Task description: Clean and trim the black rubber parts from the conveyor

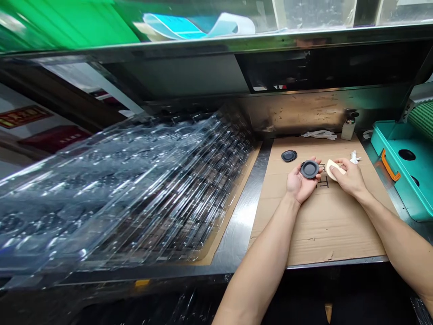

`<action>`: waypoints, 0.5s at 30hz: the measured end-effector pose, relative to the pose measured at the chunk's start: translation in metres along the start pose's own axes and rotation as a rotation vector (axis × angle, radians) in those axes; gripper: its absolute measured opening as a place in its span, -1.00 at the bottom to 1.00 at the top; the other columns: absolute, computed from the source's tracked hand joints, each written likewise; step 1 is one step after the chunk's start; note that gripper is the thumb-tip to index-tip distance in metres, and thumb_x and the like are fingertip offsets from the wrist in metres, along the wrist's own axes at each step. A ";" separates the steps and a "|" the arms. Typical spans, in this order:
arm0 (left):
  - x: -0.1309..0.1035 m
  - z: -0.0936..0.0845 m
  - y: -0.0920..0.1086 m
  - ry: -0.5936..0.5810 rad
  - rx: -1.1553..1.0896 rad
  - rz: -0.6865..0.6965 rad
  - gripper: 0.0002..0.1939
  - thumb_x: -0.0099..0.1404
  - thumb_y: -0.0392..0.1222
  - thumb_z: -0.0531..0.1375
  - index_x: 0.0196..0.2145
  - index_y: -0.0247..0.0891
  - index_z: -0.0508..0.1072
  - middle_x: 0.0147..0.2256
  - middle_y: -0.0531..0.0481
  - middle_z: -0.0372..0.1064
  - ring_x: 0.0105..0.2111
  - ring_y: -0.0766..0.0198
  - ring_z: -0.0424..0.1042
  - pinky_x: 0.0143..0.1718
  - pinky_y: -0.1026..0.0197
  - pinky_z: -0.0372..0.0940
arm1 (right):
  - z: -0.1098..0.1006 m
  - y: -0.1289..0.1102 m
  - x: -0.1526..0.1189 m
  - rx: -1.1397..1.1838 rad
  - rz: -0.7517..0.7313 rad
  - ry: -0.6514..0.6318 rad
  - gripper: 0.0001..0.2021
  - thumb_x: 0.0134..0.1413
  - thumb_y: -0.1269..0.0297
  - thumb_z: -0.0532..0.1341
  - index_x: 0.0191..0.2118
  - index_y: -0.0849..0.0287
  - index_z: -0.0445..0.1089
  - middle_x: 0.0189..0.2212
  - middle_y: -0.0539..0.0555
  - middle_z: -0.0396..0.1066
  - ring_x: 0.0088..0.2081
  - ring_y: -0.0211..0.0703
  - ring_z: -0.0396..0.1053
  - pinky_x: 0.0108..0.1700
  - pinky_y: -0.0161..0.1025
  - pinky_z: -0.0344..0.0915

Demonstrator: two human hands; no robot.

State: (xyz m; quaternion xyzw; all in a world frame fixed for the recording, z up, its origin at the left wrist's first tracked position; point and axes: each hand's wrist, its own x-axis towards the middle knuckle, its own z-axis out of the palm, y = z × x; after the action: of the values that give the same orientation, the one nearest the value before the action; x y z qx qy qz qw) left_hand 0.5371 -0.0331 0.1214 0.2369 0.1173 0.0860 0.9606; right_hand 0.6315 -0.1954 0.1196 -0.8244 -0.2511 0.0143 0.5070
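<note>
Cardboard (331,230) is covering part of the worktop (237,225). Left hand (298,184) is cradling a dark round part (309,169) on its fingers; right hand (352,178), at the part's 3 o'clock, is pinching a cream piece (332,169) (sponge-like). Second dark part (289,156) is lying at 10 o'clock, bottle (348,129) standing farther off, between 1 and 2.

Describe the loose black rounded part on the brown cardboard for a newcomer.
Find the brown cardboard sheet on the silver metal bench. Near its far left corner lies the black rounded part. Unlike the black round piece in the left hand, it lies unheld.
</note>
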 end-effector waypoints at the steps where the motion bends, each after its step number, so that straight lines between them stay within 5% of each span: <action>1: -0.002 0.002 0.001 -0.009 0.003 0.012 -0.56 0.48 -0.09 -0.05 0.04 -0.28 0.55 0.09 -0.27 0.50 -0.22 0.12 0.50 -0.34 0.17 0.30 | 0.000 0.001 0.000 -0.018 -0.002 0.005 -0.57 0.08 -0.03 0.25 -0.04 0.16 0.51 -0.39 0.07 0.53 -0.38 -0.08 0.43 -0.26 -0.17 0.35; 15: -0.007 0.011 -0.001 0.012 -0.071 0.022 -0.59 0.53 -0.11 -0.07 0.05 -0.30 0.48 0.14 -0.29 0.45 0.09 -0.02 0.49 -0.07 0.03 0.50 | -0.002 0.016 0.005 -0.210 -0.051 0.018 -0.60 0.10 0.00 0.23 -0.04 0.13 0.54 -0.32 0.11 0.56 -0.28 -0.02 0.46 -0.15 -0.14 0.36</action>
State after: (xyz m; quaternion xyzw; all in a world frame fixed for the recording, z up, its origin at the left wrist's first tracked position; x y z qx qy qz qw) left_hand 0.5335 -0.0401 0.1319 0.2032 0.1175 0.1023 0.9667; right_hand 0.6423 -0.2006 0.1079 -0.8664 -0.2678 -0.0325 0.4201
